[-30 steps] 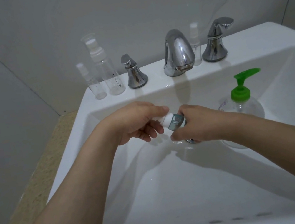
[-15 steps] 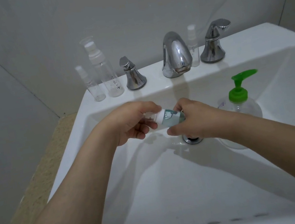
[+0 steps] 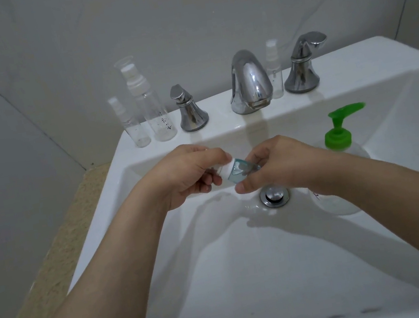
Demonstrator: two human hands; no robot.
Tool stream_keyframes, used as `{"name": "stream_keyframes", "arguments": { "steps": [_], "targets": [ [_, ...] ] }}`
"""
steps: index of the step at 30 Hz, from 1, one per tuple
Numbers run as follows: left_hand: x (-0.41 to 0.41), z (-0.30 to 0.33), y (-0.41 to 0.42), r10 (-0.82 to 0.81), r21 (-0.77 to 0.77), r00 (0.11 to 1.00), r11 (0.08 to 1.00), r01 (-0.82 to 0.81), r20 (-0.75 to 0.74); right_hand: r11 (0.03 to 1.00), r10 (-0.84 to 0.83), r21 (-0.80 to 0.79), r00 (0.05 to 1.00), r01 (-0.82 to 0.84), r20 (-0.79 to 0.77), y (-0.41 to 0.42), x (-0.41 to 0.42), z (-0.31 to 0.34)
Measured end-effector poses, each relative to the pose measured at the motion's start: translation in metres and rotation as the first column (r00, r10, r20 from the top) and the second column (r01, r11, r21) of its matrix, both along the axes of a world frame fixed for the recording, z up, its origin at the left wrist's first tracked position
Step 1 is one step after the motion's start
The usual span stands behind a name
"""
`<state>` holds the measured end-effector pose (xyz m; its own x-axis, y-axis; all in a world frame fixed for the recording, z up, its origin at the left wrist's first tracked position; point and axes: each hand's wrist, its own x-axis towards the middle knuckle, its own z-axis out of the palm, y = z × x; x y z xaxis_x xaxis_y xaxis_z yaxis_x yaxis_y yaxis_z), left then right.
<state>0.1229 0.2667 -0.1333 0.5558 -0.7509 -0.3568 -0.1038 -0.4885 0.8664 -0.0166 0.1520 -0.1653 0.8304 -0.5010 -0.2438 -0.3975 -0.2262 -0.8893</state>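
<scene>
Three spray bottles, one held bottle, one pump bottle, two tap handles, one spout

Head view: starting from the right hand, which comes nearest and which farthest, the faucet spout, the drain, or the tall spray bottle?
1. Drain, just below the right hand.
2. Faucet spout, behind the hand, back middle.
3. Tall spray bottle, far off at the back left.

On my feed, a plain grey wall fills the top of the frame, with seams slanting at the upper left and upper right. A white sink takes up the centre and lower right. A chrome faucet stands on its back ledge between a left handle and a right handle. Speckled beige floor runs down the lower left. The light is dim and even.
</scene>
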Motion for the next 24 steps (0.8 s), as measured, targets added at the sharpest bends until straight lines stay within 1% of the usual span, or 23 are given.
{"name": "stream_keyframes", "arguments": {
  "steps": [3, 7, 10, 13, 14, 16, 17, 19, 21, 24],
  "targets": [
    [0.001, 0.001, 0.001, -0.024, -0.027, 1.0, 0.999, 0.024, 0.001, 0.996, 0.029, 0.088, 0.999, -0.027, -0.015, -0.004, -0.003, 0.001],
    [0.003, -0.002, 0.002, -0.041, 0.017, 0.999, 0.999, 0.041, -0.003, 0.996, 0.051, 0.07, 0.998, -0.048, -0.033, -0.004, -0.001, -0.003],
    [0.003, -0.005, 0.003, -0.034, 0.048, 0.999, 0.998, 0.034, 0.001, 0.991, 0.078, -0.1, 0.995, -0.084, -0.068, 0.002, 0.004, -0.011],
    [-0.004, -0.008, 0.01, 0.04, 0.038, 0.998, 0.998, -0.042, 0.055, 0.962, 0.084, -0.252, 0.993, -0.101, -0.08, 0.007, 0.004, -0.012],
    [-0.009, -0.007, 0.013, 0.071, 0.033, 0.993, 0.997, -0.074, 0.099, 0.955, 0.087, -0.277, 0.994, -0.103, -0.071, 0.009, 0.002, -0.009],
    [-0.02, 0.0, 0.021, 0.113, 0.037, 0.957, 0.991, -0.128, 0.267, 0.952, 0.081, -0.292, 0.996, -0.09, -0.044, 0.014, -0.007, 0.0],
    [-0.026, 0.008, 0.026, 0.108, 0.055, 0.916, 0.989, -0.14, 0.386, 0.953, 0.074, -0.293, 0.997, -0.079, -0.029, 0.017, -0.012, 0.004],
    [-0.038, 0.033, 0.036, 0.03, 0.135, 0.796, 0.981, -0.139, 0.605, 0.952, 0.049, -0.302, 0.999, -0.048, -0.006, 0.022, -0.025, 0.014],
    [-0.047, 0.063, 0.043, -0.026, 0.182, 0.713, 0.973, -0.143, 0.7, 0.94, 0.029, -0.339, 1.0, -0.028, -0.003, 0.024, -0.034, 0.024],
    [-0.067, 0.114, 0.046, -0.042, 0.15, 0.649, 0.982, -0.112, 0.76, 0.923, -0.029, -0.381, 0.997, 0.053, 0.068, 0.022, -0.053, 0.051]
  ]
}}
